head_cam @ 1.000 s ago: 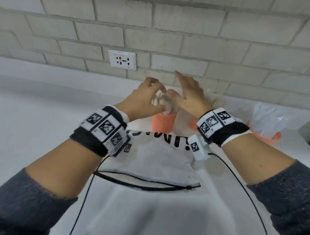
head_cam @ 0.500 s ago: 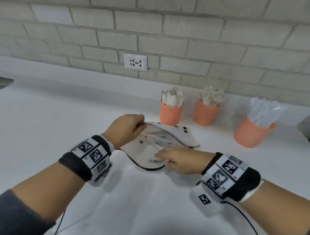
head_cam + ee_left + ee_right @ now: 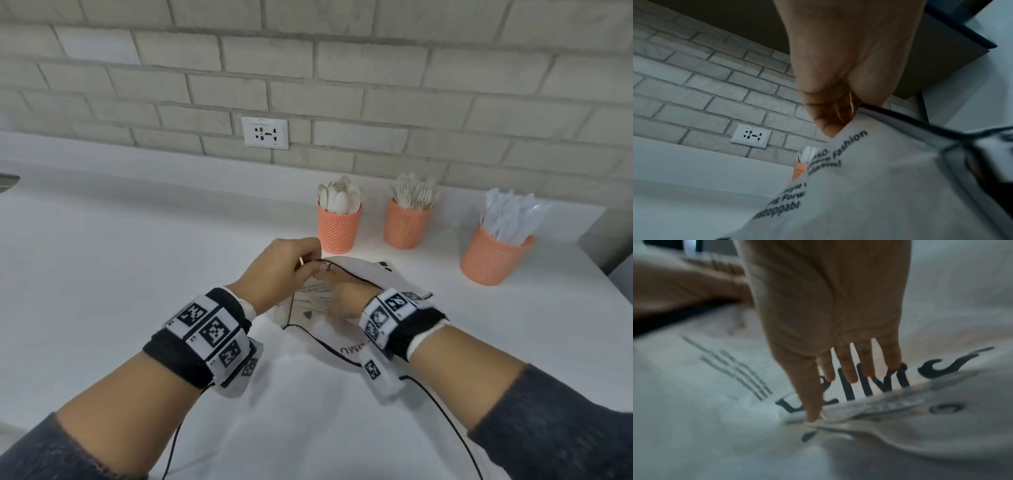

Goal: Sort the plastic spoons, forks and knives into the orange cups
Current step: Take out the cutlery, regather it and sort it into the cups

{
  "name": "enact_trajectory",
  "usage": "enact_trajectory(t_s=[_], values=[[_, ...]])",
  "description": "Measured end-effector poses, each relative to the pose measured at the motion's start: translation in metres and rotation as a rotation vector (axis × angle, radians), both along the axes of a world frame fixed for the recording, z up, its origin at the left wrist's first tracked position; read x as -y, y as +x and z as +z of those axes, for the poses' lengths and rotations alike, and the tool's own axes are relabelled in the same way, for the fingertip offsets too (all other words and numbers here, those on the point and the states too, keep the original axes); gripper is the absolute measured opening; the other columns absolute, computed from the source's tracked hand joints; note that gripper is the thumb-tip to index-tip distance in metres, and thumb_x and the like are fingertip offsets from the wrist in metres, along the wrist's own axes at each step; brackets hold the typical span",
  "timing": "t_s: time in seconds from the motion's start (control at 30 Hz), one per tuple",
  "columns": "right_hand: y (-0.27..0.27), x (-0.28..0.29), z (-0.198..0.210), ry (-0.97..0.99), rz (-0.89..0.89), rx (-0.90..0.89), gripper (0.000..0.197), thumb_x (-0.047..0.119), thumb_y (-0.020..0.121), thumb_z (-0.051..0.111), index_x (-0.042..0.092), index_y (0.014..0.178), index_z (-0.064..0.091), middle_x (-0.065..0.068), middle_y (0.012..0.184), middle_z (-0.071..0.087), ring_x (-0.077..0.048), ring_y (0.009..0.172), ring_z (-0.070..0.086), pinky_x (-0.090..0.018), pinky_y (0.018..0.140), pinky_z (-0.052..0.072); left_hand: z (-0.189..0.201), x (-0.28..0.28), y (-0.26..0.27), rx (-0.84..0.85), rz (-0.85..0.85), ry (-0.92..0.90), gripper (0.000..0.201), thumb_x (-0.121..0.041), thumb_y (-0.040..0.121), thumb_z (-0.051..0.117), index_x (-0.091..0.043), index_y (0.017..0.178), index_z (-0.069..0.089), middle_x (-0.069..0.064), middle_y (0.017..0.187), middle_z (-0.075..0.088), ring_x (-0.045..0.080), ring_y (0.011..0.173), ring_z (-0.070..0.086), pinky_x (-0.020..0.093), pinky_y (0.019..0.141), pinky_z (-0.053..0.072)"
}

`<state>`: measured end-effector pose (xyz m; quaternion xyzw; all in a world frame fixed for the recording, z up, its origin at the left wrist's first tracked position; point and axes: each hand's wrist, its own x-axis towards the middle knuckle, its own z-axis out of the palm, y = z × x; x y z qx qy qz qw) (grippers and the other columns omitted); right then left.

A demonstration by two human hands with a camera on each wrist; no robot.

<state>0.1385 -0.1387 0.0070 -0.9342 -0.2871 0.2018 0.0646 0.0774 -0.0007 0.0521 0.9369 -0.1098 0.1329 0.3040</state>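
Note:
Three orange mesh cups stand by the wall: spoons [image 3: 338,222], forks [image 3: 406,222], and wrapped knives [image 3: 492,255] further right. A white cloth bag [image 3: 325,330] with black trim and lettering lies on the counter in front of them. My left hand [image 3: 308,265] pinches the bag's black rim and holds it lifted; the left wrist view shows the left hand [image 3: 838,113] gripping that edge. My right hand [image 3: 337,294] is inside the bag mouth. In the right wrist view the right hand [image 3: 835,397] has straight fingers, and one fingertip [image 3: 812,418] touches blurred white plastic cutlery [image 3: 869,407].
A white wall socket [image 3: 264,132] sits in the brick wall behind the white counter [image 3: 120,257]. Black cables [image 3: 445,421] trail from my wristbands over the bag. A dark block [image 3: 616,240] stands at the right edge, just beyond the knife cup.
A second ago both hands were up at the spoon cup. They came back to the bag; the left now lifts its rim higher and the right has gone into the opening.

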Motion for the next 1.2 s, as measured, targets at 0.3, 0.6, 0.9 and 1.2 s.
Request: enact_trajectory(t_s=[0.3,0.6,0.9,1.2], values=[[-0.023,-0.039,0.005,-0.506,0.105,0.116,0.050,0.016,0.086,0.063,0.005,0.129,0.042,-0.011,0.116,0.054,-0.021,0.105,0.055,-0.031,0.082,0.048,-0.007,0.001,-0.005,-0.045,0.047,0.131,0.019,-0.024,0.090,0.058,-0.010,0.077,0.052,0.009,0.074,0.062,0.016,0.059,0.048,0.027,0.058,0.040],[-0.030,-0.019,0.019,-0.092,0.016,-0.058,0.040,0.022,0.094,0.044,0.001,0.128,0.042,-0.015,0.115,0.053,-0.027,0.111,0.052,-0.032,0.085,0.040,-0.011,0.013,0.006,-0.095,-0.001,0.309,0.016,-0.016,0.088,0.057,-0.002,0.081,0.056,0.010,0.094,0.052,0.022,0.071,0.047,0.036,0.068,0.046],[-0.046,0.095,0.036,0.380,-0.067,-0.449,0.038,0.005,0.091,0.038,0.030,0.118,0.047,-0.007,0.085,0.055,-0.017,0.057,0.062,-0.035,0.060,0.055,-0.018,0.003,0.027,-0.191,0.100,0.166,0.012,-0.016,0.095,0.047,-0.008,0.097,0.055,0.000,0.080,0.059,0.027,0.073,0.060,0.023,0.060,0.042],[-0.023,0.132,0.057,0.360,-0.021,-0.188,0.032,0.002,0.095,0.040,0.022,0.119,0.047,0.005,0.076,0.052,-0.012,0.058,0.054,-0.024,0.064,0.046,-0.008,0.016,0.024,-0.976,-0.163,0.536,0.085,-0.066,0.076,0.058,-0.034,0.146,0.022,-0.014,0.145,0.041,0.012,0.133,0.038,0.034,0.112,0.028]])
